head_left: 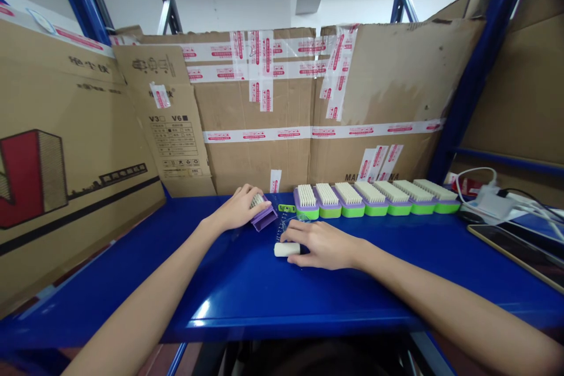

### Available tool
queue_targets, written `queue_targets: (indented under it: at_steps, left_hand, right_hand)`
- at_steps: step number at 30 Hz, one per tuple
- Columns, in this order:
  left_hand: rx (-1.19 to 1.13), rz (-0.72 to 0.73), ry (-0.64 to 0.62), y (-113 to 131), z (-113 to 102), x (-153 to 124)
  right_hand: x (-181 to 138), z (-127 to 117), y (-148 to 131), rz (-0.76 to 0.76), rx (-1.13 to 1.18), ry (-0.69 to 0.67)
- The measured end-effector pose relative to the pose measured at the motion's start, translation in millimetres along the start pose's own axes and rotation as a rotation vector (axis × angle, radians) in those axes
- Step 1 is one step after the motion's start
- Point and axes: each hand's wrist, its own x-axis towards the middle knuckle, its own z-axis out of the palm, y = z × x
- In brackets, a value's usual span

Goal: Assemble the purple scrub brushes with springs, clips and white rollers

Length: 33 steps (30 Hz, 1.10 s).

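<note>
My left hand point(240, 209) is closed around a purple scrub brush point(263, 215) with pale bristles, which rests tilted on the blue shelf top point(247, 288). My right hand point(321, 243) lies just to its right, fingers curled over a small white cylinder-shaped piece point(285, 249) and a crinkled clear plastic wrapper point(287, 226). A small green piece point(286, 208) lies behind the wrapper. Behind my right hand stands a row of several purple and green brushes point(374, 198), bristles up, side by side.
Taped cardboard panels point(308, 111) wall off the back and the left side point(66, 158). At the far right lie a white charger with cables point(491, 202) and a dark tablet or phone point(520, 247). Blue rack uprights point(476, 70) frame the bay.
</note>
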Motion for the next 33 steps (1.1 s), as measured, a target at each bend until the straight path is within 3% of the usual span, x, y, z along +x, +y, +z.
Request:
queue_targets:
  at_steps: [9,26,33]
  left_hand:
    - [-0.02,0.032,0.072,2.9,-6.1,-0.4]
    - [-0.038,0.29,0.535,24.4,-14.9,-0.4]
    - [0.049,0.362,0.627,29.5,-14.2,-3.0]
  right_hand:
    - [-0.6,-1.8,1.0,0.001,-0.023,-0.002]
    - [-0.3,-5.0,-2.9,0.037,-0.072,0.055]
    - [0.3,-1.8,-0.1,0.029,-0.059,0.03]
